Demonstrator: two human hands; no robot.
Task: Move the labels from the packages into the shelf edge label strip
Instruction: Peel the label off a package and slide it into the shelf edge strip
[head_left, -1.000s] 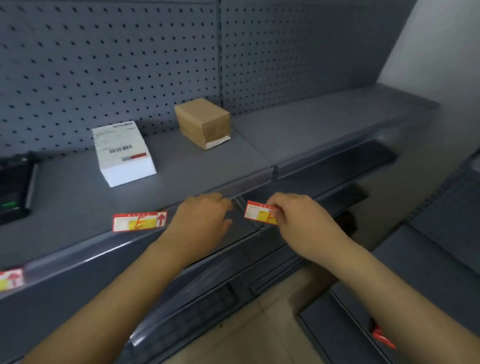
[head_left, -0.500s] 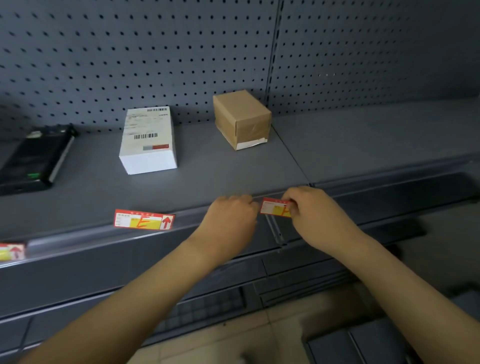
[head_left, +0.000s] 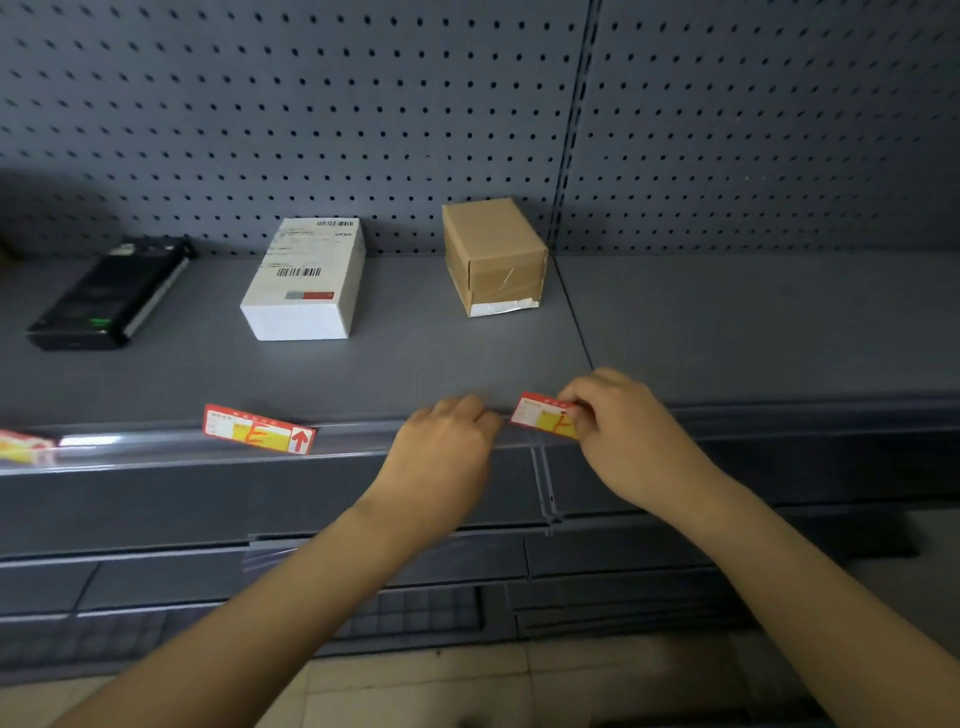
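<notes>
Right hand (head_left: 631, 441) pinches a red-and-yellow paper label (head_left: 543, 415) at the clear plastic shelf edge label strip (head_left: 156, 447), not yet seated; left hand (head_left: 441, 457) curls its fingers over the strip lip. A second red-and-yellow label (head_left: 257, 428) sits tilted in the strip, a third (head_left: 23, 447) at far left. White carton (head_left: 306, 280) and brown cardboard box (head_left: 493, 254) stand behind on the shelf.

Head view down (close) over shelf (head_left: 415, 374)
</notes>
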